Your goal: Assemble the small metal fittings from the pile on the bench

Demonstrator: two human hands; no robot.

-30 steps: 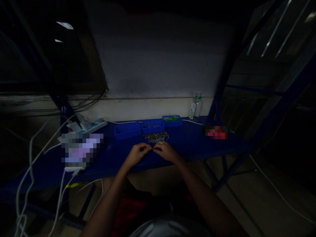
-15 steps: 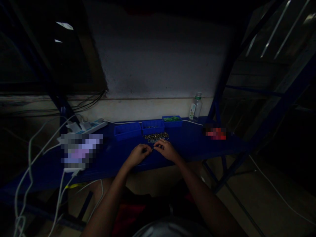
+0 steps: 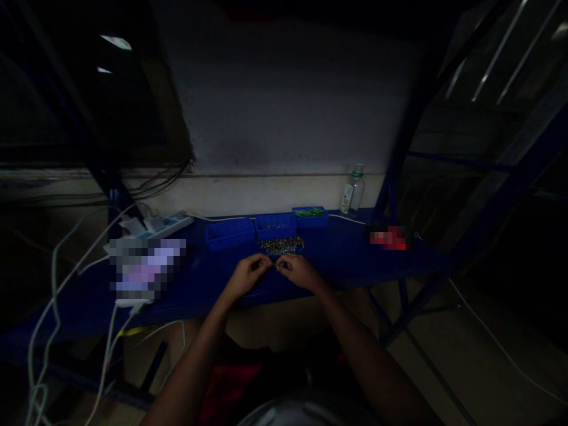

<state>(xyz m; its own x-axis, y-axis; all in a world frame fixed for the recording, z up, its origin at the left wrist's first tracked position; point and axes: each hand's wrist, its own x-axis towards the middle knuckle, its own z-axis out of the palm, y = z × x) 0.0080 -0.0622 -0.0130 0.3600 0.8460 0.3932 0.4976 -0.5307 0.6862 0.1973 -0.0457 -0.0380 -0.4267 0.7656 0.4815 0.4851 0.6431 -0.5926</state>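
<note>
At left, your left hand is held above the near part of the blue table, thumb and forefinger drawn close together in a narrow grip; whether it pinches anything is too small to tell. Centre, a thin metal piece spans the slight gap between your two sets of fingertips. Just beyond it lies a loose pile of small metal pieces, in front of the middle blue bin. At right, your right hand closes its grip on the thin metal piece, which projects leftward from the fingertips toward your other hand.
</note>
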